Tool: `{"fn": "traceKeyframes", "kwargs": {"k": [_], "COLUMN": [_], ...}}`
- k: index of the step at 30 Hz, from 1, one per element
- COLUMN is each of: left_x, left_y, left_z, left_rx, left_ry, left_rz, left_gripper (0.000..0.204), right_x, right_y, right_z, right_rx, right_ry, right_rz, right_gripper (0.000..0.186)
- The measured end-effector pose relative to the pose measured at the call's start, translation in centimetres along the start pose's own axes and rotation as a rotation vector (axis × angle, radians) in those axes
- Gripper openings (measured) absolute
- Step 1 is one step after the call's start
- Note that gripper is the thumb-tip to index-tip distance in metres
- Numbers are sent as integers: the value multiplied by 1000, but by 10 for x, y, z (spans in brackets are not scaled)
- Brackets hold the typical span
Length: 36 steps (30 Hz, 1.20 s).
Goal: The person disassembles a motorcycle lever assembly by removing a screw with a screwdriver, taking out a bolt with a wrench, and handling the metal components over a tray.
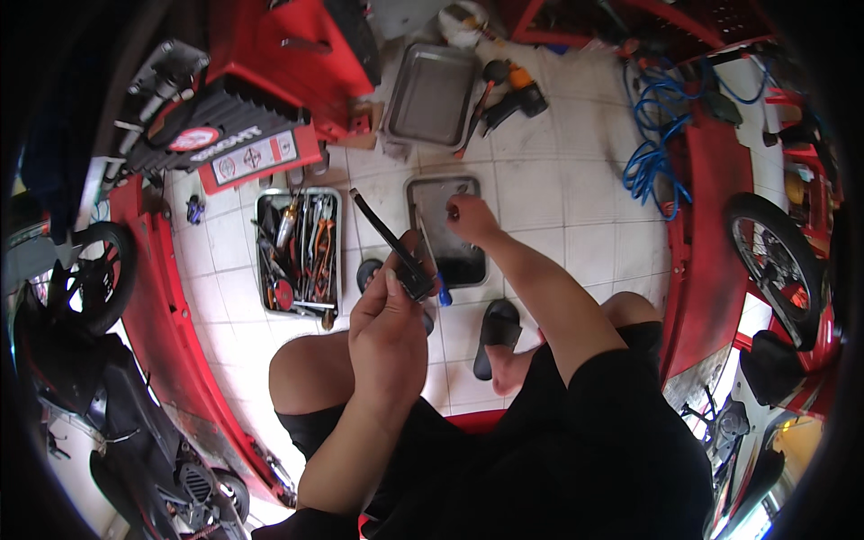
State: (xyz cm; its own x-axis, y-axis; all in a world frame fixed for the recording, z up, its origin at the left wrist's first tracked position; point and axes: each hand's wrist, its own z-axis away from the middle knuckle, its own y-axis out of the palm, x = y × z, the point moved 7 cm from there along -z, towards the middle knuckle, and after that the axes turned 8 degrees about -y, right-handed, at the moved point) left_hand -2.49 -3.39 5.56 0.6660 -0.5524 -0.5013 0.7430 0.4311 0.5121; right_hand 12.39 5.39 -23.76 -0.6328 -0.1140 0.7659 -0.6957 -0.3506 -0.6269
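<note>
My left hand (389, 328) is closed around a long thin black part (382, 225), its blocky end by the thumb and fingers and its narrow tip pointing up and left. My right hand (472, 221) hovers over the right side of a shallow metal tray (410, 191) on the floor. Its fingers are curled together; whatever they hold, if anything, is hidden. A blue-handled screwdriver (444, 292) lies across the tray, handle toward me, partly behind the left hand. Dark small bits sit in the tray.
A second tray (337, 270) full of pliers, screwdrivers and other hand tools lies to the left. Farther off are an empty grey tray (434, 97) and a cordless power tool (515, 103). Blue hose (655, 144) coils at right. Red lift platforms (153, 297) and motorcycles flank both sides.
</note>
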Motion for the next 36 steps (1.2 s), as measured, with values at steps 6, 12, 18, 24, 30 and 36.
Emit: {"fn": "traceKeyframes", "kwargs": {"k": [6,12,18,24,30,36], "left_x": [-10,-6,-10,-22,-21,-14], "left_y": [25,34,44,52,54,60], "left_z": [0,12,53,69,75,69], "left_rx": [182,371,261,270,337,295], "left_ry": [184,261,641,868,811,841], "left_rz": [-142,-210,-630,-868,-765,-675], "left_gripper": [57,56,57,69,80,78], "right_x": [102,213,263,258,279,287], "right_y": [-114,-182,-205,-222,-224,-210], "right_z": [15,91,149,137,142,144], "right_rx": [-207,-217,-344,-337,-355,-323], "right_ry": [-120,-14,-204,-215,-478,-471], "right_rz": [-113,-587,-813,-910,-672,-770], "right_gripper": [17,15,15,15,18,17]}}
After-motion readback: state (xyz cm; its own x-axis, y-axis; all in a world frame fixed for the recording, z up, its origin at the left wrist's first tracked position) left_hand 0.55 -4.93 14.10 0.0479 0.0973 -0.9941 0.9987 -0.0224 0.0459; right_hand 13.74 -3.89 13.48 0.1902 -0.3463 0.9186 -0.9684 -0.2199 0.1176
